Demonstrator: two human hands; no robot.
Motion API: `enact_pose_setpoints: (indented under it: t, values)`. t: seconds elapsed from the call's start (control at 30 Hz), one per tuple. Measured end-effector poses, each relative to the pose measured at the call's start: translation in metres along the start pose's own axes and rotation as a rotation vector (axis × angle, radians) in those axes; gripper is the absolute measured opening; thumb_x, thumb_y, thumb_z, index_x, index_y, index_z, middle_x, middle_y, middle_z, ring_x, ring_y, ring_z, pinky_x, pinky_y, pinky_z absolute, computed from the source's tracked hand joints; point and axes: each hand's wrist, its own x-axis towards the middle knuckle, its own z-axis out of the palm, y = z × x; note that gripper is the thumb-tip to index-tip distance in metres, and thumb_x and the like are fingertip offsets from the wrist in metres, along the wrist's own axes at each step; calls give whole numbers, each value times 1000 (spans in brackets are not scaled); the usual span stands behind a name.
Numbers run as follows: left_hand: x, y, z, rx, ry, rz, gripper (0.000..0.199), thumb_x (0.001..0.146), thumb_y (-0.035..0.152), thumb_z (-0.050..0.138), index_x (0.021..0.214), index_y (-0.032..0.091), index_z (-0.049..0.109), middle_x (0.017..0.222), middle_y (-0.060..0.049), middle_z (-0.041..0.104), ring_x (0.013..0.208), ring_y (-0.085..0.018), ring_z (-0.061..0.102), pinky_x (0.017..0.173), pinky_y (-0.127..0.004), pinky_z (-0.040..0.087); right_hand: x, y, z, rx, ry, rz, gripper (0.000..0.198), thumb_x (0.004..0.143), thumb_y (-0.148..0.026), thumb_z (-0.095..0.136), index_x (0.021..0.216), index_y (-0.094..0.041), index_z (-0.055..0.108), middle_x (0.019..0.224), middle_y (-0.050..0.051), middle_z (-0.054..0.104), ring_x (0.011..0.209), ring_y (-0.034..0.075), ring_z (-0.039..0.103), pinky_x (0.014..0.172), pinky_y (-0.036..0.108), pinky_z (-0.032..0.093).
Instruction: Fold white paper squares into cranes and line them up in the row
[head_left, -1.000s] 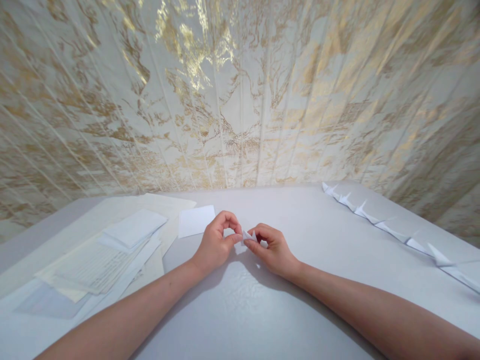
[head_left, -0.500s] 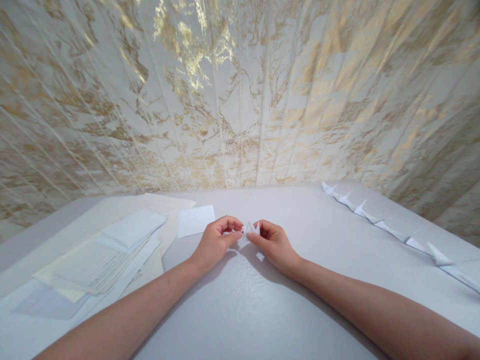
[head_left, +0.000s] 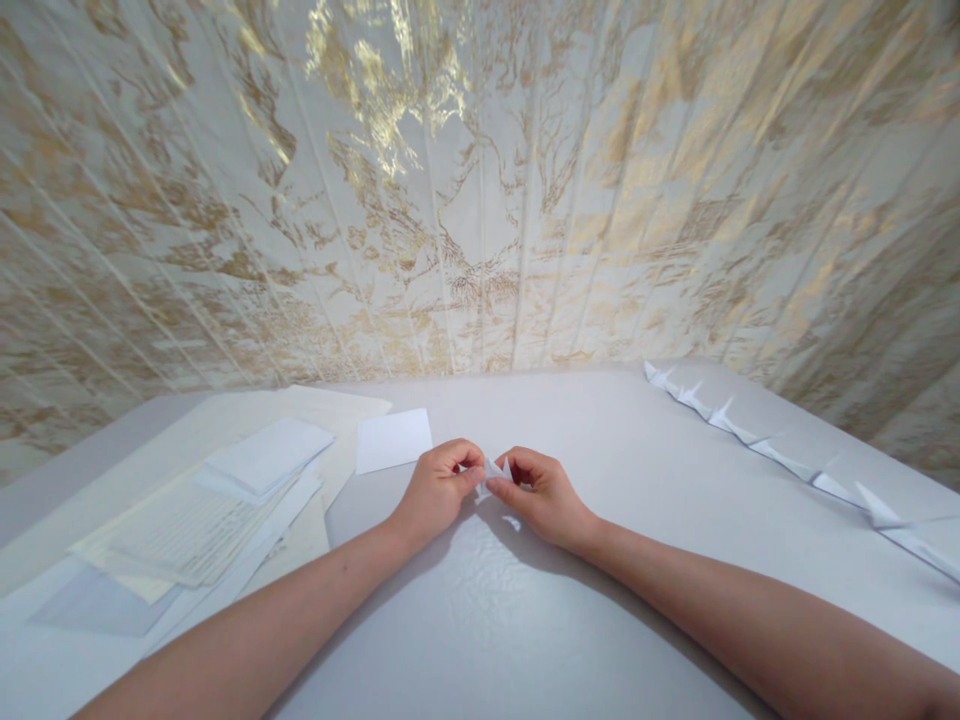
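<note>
Left hand has drawn its fingertips in against the thumb since half a second ago; folded paper now sits slightly lower. Paper small, white, with sharp points upward; much of its lower part hidden by fingers. Held right of the blank card, a little nearer the person. Left hand nearly closed, pinching the paper's left side. Right hand curled, thumb and forefinger gripping the right side. Loose sheets left of the card; pointed paper figures in a row well to its right.
</note>
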Motion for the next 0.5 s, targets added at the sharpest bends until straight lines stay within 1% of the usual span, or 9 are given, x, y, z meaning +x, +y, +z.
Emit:
enact_pose_setpoints:
  t: [0.1,0.2,0.27,0.37,0.5]
  values:
    - [1,-5,0,-61,-15,-35,18,74,29,47,60,17,50,57,3,46,58,-12,42,59,-24,33,1,2,-1,89,-7,59,19,68,-34,57,66,-16,52,52,-6,38,48,8,33,45,21,26]
    - [3,-9,-1,-106,-8,-15,25,79,34,43,62,17,51,63,1,51,65,-13,46,64,-24,35,2,2,-2,163,25,84,21,67,-35,59,66,-16,51,53,-6,39,48,8,33,46,21,26]
    - [3,-9,-3,-107,-19,-27,22,77,33,46,64,17,52,64,1,51,63,-13,46,62,-24,35,2,0,-2,183,44,87,22,67,-35,60,65,-16,50,53,-6,39,49,7,33,46,21,26]
    - [3,-7,-5,-55,-36,-65,13,71,28,53,65,17,52,59,4,47,55,-11,40,54,-22,31,2,-2,-2,194,41,96,23,66,-36,61,64,-16,49,53,-6,40,49,7,33,46,21,26]
    - [3,-3,-6,21,-30,-56,11,68,25,53,61,17,50,55,5,44,51,-10,37,52,-22,29,2,-2,-1,187,16,102,24,66,-37,60,64,-16,48,52,-6,39,47,7,32,45,20,25]
